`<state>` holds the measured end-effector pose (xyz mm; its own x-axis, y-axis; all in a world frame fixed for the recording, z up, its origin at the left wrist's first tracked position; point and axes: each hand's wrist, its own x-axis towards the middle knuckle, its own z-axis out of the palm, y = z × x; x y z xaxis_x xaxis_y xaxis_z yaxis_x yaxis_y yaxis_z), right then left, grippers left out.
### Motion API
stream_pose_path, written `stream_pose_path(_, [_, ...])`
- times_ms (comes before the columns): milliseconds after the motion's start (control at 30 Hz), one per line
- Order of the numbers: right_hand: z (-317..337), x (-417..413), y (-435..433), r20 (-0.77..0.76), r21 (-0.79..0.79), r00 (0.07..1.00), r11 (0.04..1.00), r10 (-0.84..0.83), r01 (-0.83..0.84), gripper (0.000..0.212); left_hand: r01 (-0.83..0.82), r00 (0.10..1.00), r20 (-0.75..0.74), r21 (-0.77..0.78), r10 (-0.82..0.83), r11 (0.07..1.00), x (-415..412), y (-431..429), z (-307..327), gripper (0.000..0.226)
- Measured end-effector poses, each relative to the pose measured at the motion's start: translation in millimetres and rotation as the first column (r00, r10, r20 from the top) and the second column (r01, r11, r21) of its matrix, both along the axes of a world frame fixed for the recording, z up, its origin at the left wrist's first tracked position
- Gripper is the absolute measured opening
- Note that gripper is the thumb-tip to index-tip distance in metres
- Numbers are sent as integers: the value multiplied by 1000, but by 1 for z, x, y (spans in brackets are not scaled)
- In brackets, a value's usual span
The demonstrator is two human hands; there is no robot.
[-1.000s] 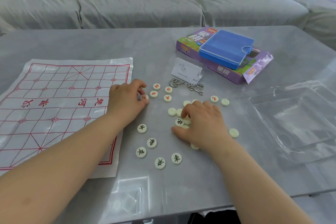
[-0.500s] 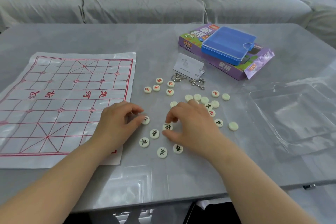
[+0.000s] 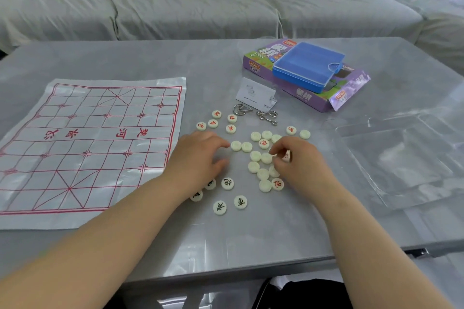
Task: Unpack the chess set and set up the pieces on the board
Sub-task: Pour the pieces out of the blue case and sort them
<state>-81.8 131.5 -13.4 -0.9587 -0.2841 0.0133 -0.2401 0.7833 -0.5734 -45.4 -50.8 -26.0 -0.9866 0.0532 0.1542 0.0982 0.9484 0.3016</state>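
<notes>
Nearest, the black-lettered pieces [image 3: 240, 202] lie face up on the table [image 3: 251, 246], grouped apart from the red ones, probably so each colour is ready for its side. Just beyond, the left hand [image 3: 198, 155], fingers loosely curved and empty, hovers by a face-down piece [image 3: 236, 145]. The right hand [image 3: 298, 165] curls its fingers [image 3: 278, 151] over the heap, perhaps pinching one to turn it. The board [image 3: 88, 145] lies bare at left, and the box [image 3: 308, 98] sits farthest back.

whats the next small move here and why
Probably turn over the blank piece beside the right hand: several pieces in that cluster show no character, and the board holds none yet, so identifying them likely comes first.
</notes>
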Motion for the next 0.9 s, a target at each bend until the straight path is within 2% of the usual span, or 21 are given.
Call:
stream_pose_path(133, [-5,-4,5,24,-19,1000,1000,18,-18,18,-1,997,74,-90,7,996,-27,13,-2,39])
stream_pose_path(333, [-1,-7,4,31,-81,994,991,106,-103,11,-41,998,37,-54,43,998,-42,17,-5,27])
stream_pose_path(433, [0,-5,4,58,-49,982,983,182,-179,7,-57,998,10,-86,58,995,-44,20,-5,26])
stream_pose_path(633, [-7,-2,-5,8,45,977,976,214,-214,24,-35,999,7,-224,38,974,-37,12,6,36])
stream_pose_path(700, [-8,-1,-10,-15,69,976,973,220,-218,25,-71,997,29,-163,76,984,-34,4,7,34])
stream_pose_path(800, [-7,0,-16,-31,123,970,964,242,-236,26,-197,974,128,63,187,978,-27,-10,10,26])
stream_pose_path(900, [-5,0,-19,-41,211,957,939,285,-271,27,-211,958,207,34,200,977,-18,-23,12,21])
